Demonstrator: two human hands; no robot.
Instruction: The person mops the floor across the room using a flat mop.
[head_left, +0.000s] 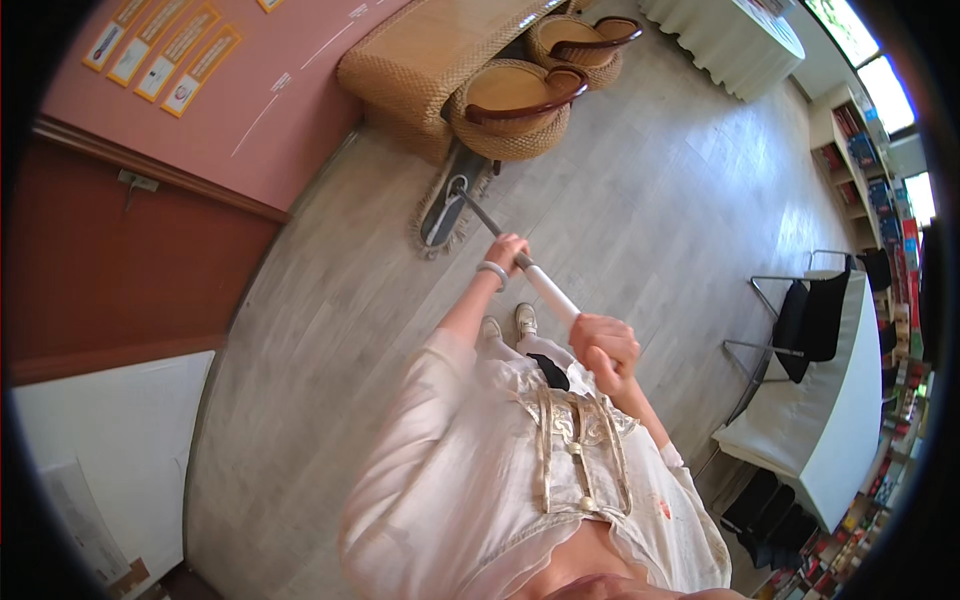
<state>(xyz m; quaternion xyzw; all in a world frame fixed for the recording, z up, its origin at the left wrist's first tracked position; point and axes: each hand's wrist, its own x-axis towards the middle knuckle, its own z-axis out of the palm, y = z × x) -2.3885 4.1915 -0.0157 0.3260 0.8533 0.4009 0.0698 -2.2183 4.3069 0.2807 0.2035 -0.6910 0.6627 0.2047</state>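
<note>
My left hand (508, 251), below a pale bangle, is closed around the grey lower part of a mop handle (551, 292). Higher up, nearer my body, my right hand (606, 351) grips the white upper part of the same handle. At its far end is a flat dust mop head (446, 214) with a fringed edge, lying on the grey wood-look floor (337, 300). The far end of the mop head reaches beside the woven chair and the woven counter, where part of it is hidden.
Two woven chairs (514, 94) with dark curved wooden backs stand by a woven counter (397, 67). A pink wall (300, 142) and brown door (127, 255) are at left. At right are black chairs (814, 322), a white-covered table (840, 420) and shelves (851, 172).
</note>
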